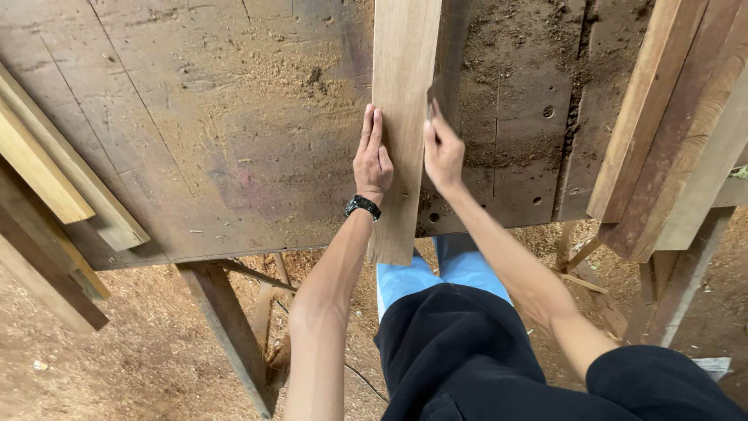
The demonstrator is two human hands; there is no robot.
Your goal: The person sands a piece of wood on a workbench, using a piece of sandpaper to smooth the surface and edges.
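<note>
**A:** We stand at a sawdust-strewn workbench (234,156), both hands on a pale plank (401,125) that runs from twelve o'clock down to six across the middle of the bench, its near end overhanging the bench edge above our blue jeans (436,273).

**B:** And the left hand (372,160)?

**A:** It lies flat on the plank's left edge, fingers straight and pressed together, pointing to twelve o'clock. A black wristwatch (362,206) sits on that wrist.

**B:** The right hand (442,152)?

**A:** It sits at the plank's right edge, just at three o'clock of the left hand. Its fingers are closed around a small dark piece (436,90) that stands up against the board's side. We cannot tell what the piece is.

**B:** What lies around us?

**A:** At nine o'clock, lighter boards (54,179) stick out past the bench's left edge. At two o'clock, a stack of reddish planks (678,117) leans over the right end of the bench. Sawdust (101,359) covers the floor below, between the bench's wooden legs (230,327), and a thin dark cable (366,383) trails across it near six o'clock.
</note>
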